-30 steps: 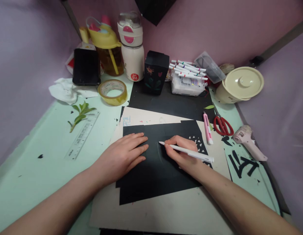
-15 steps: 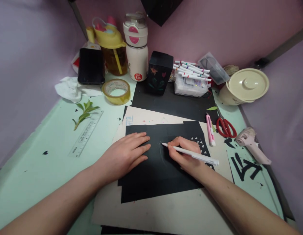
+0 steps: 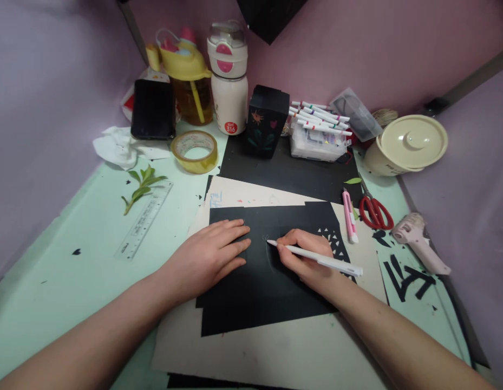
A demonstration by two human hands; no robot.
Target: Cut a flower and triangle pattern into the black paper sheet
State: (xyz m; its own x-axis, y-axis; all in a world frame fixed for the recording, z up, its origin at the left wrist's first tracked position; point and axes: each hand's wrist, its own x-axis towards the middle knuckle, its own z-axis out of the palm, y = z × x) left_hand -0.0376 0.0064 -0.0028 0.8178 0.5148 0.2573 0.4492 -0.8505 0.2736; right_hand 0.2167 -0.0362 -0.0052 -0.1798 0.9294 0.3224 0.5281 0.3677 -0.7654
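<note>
A sheet of black paper (image 3: 251, 295) with notched edges and small triangular cut-outs on its right side lies in front of me. My left hand (image 3: 213, 254) rests flat on its left part, fingers stretched out. In my right hand (image 3: 308, 252) is a white pen (image 3: 316, 257), gripped close to its point. The tip touches the paper near the middle, where a faint thin curved line and small loops show. Under the black paper lies a pale board (image 3: 275, 352). A pink craft knife (image 3: 348, 215) lies just beyond my right hand.
Red-handled scissors (image 3: 375, 211), a glue gun (image 3: 422, 244) and black paper strips (image 3: 407, 279) lie on the right. To the left are a clear ruler (image 3: 145, 221), a leafy sprig (image 3: 141, 188) and a tape roll (image 3: 194, 153). Behind stand a white bottle (image 3: 229, 100), a black box (image 3: 267, 122) and several markers (image 3: 320, 116).
The pen tip has shifted slightly down and left on the black paper, and small loops now show by it. My left hand stays in place.
</note>
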